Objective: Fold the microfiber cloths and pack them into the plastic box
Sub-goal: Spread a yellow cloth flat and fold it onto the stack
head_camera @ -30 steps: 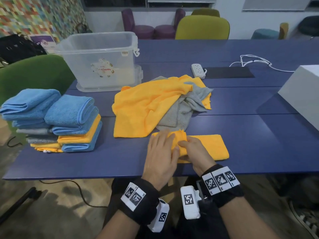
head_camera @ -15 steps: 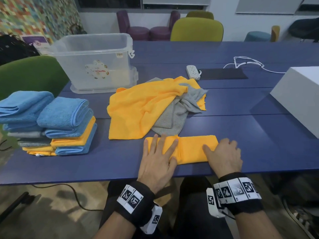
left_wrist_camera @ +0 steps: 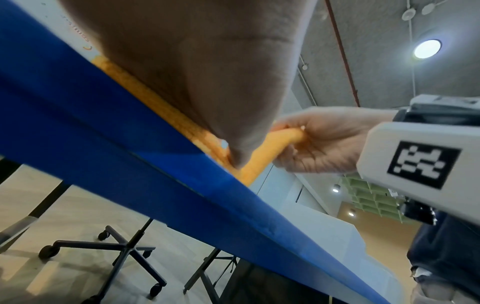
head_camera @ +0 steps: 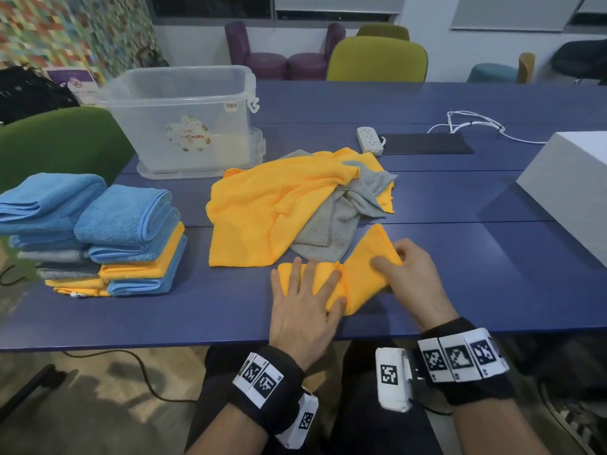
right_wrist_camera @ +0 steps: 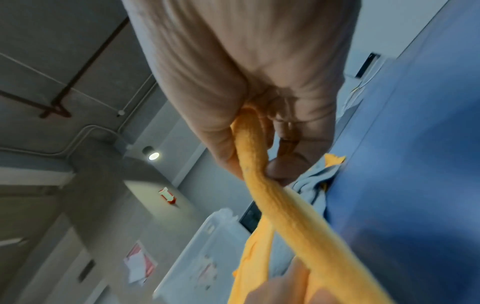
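Observation:
A folded orange cloth [head_camera: 361, 277] lies near the front edge of the blue table [head_camera: 492, 274]. My left hand [head_camera: 308, 300] lies flat on its left half, fingers spread. My right hand [head_camera: 410, 274] grips the cloth's right end [left_wrist_camera: 283, 139] and holds it lifted off the table [right_wrist_camera: 259, 164], thumb on one side and fingers on the other. Behind lies a loose heap of orange cloth [head_camera: 279, 205] and grey cloth [head_camera: 345, 211]. The clear plastic box [head_camera: 184, 119] stands open at the back left. Stacks of folded blue, orange and grey cloths [head_camera: 98, 234] sit at the left.
A white power strip [head_camera: 371, 139] with its cable [head_camera: 476, 121] and a dark mat [head_camera: 427, 147] lie at the back. A white box [head_camera: 568, 188] stands at the right. A green chair [head_camera: 62, 142] is at the left; more chairs stand beyond the table.
My right hand, pressing flat on the cloth's right end half a second ago, now grips that end and has raised it up and leftward. The left hand stays flat on the left half.

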A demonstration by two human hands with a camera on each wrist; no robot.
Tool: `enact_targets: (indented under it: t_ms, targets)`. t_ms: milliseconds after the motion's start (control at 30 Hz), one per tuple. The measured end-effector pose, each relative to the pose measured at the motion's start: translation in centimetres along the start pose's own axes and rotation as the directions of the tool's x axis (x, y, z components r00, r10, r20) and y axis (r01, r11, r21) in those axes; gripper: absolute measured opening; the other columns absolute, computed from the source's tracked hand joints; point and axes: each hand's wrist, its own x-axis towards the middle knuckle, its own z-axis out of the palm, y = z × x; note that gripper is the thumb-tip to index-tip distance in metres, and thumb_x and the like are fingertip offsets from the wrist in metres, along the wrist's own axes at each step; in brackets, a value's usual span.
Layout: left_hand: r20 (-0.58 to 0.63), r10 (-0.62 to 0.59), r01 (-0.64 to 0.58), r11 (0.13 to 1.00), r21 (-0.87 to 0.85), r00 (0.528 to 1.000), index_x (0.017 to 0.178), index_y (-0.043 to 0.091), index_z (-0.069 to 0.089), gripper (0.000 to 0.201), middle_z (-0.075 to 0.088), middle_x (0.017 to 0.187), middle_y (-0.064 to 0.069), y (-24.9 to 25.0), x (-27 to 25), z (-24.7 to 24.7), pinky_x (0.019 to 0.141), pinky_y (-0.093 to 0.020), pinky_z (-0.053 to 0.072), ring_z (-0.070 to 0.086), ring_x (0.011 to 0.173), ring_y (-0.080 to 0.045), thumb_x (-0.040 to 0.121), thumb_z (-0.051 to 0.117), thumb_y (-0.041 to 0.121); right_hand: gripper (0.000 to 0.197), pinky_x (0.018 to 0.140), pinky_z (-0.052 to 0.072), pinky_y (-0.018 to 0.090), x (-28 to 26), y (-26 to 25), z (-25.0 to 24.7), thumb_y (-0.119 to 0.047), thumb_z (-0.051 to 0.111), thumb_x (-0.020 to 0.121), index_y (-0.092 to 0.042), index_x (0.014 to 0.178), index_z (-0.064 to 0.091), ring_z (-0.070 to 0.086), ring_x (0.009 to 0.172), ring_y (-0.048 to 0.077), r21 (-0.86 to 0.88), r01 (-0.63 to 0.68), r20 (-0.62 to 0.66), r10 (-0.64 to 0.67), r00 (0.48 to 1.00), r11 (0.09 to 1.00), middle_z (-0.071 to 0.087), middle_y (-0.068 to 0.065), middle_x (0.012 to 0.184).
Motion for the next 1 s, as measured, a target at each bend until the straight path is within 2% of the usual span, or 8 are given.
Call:
enact_targets:
  t_ms: [200, 300, 467, 567, 700, 767, 867, 1000]
  targets:
    - [-0.002, 0.011, -0.011, 1.0, -0.004, 1.0, 0.154, 0.026, 0.038, 0.065, 0.038, 0.158, -0.006, -0.3, 0.1, 0.3, 0.121, -0.069, 0.009, 0.012, 0.157, -0.033, 0.1, 0.036, 0.061, 0.024, 0.069, 0.057, 0.053, -1.4, -2.5, 5.3, -0.04, 0.069, 0.077, -0.02, 0.083, 0.057, 0.063, 0.075, 0.026, -0.029, 0.157, 0.252, -0.145, 0.957, 0.987, 0.06, 0.0, 0.078]
    - [-0.053, 0.016, -0.027, 0.976, -0.217, 0.998, 0.159, 0.025, 0.033, 0.071, 0.033, 0.16, 0.0, -1.1, 0.2, 0.1, 0.124, -0.064, 0.007, 0.005, 0.159, -0.026, 0.096, 0.056, 0.051, 0.032, 0.068, 0.059, 0.052, -1.2, -2.4, 6.4, -0.05, 0.069, 0.085, -0.02, 0.085, 0.06, 0.064, 0.069, 0.022, -0.002, 0.126, 0.3, -0.119, 0.946, 0.992, 0.062, 0.001, 0.077]
    - [-0.122, -0.119, -0.017, 0.647, -0.762, 0.985, 0.135, 0.042, 0.048, 0.074, 0.053, 0.133, 0.013, -2.6, -0.5, -2.8, 0.109, -0.039, 0.044, 0.051, 0.128, -0.007, 0.073, 0.088, 0.043, 0.04, 0.058, 0.052, 0.033, -1.3, -2.3, 7.0, -0.057, 0.054, 0.098, -0.022, 0.094, 0.073, 0.059, 0.066, 0.014, 0.157, -0.028, 0.384, -0.035, 0.923, 0.987, 0.062, -0.002, 0.077]
    - [-0.078, -0.186, 0.061, 0.639, -0.766, 0.979, 0.127, 0.045, 0.051, 0.077, 0.054, 0.125, 0.025, -3.6, -1.8, -4.4, 0.1, -0.013, 0.041, 0.05, 0.123, 0.009, 0.064, 0.096, 0.044, 0.015, 0.068, 0.052, 0.037, -1.1, -1.1, 7.4, -0.035, 0.061, 0.098, -0.03, 0.097, 0.075, 0.057, 0.069, 0.01, 0.01, 0.18, 0.377, -0.171, 0.91, 0.984, 0.063, -0.005, 0.077]
    - [0.149, -0.33, 0.34, 0.654, -0.675, 0.932, 0.153, 0.017, 0.038, 0.113, 0.054, 0.132, 0.007, -5.0, -2.4, -6.1, 0.098, -0.029, 0.048, 0.055, 0.12, -0.013, 0.062, 0.093, 0.056, 0.02, 0.076, 0.047, 0.032, -1.4, -0.2, 8.3, -0.038, 0.066, 0.09, -0.041, 0.11, 0.067, 0.052, 0.085, 0.004, -0.314, 0.4, 0.397, -0.264, 0.879, 0.861, 0.052, -0.011, 0.094]
    - [0.217, -0.32, 0.379, 0.639, -0.67, 0.922, 0.132, 0.027, 0.05, 0.08, 0.061, 0.116, 0.004, -5.1, -2.3, -6.6, 0.091, -0.039, 0.054, 0.061, 0.104, -0.015, 0.067, 0.092, 0.05, 0.023, 0.074, 0.044, 0.03, -1.6, -0.4, 8.5, -0.04, 0.067, 0.089, -0.042, 0.112, 0.064, 0.049, 0.085, 0.002, -0.38, 0.444, 0.415, -0.28, 0.866, 0.812, 0.049, -0.012, 0.096]
    - [0.296, -0.317, 0.432, 0.593, -0.679, 0.901, 0.089, 0.041, 0.039, 0.046, 0.066, 0.105, -0.005, -4.9, -1.9, -7.3, 0.089, -0.047, 0.054, 0.065, 0.096, -0.021, 0.08, 0.084, 0.046, 0.023, 0.074, 0.041, 0.028, -1.4, -0.4, 7.9, -0.039, 0.07, 0.088, -0.043, 0.11, 0.067, 0.049, 0.086, 0.002, -0.353, 0.479, 0.48, -0.284, 0.83, 0.804, 0.051, -0.011, 0.098]
    - [0.281, -0.425, 0.503, 0.619, -0.603, 0.86, 0.088, 0.018, 0.05, 0.035, 0.061, 0.091, -0.004, -4.9, -0.8, -6.2, 0.07, -0.041, 0.049, 0.06, 0.083, -0.022, 0.08, 0.08, 0.035, 0.028, 0.076, 0.049, 0.026, -1.5, 0.2, 7.2, -0.016, 0.074, 0.086, -0.039, 0.101, 0.075, 0.058, 0.085, 0.004, -0.171, 0.442, 0.379, -0.356, 0.854, 0.88, 0.061, -0.011, 0.093]
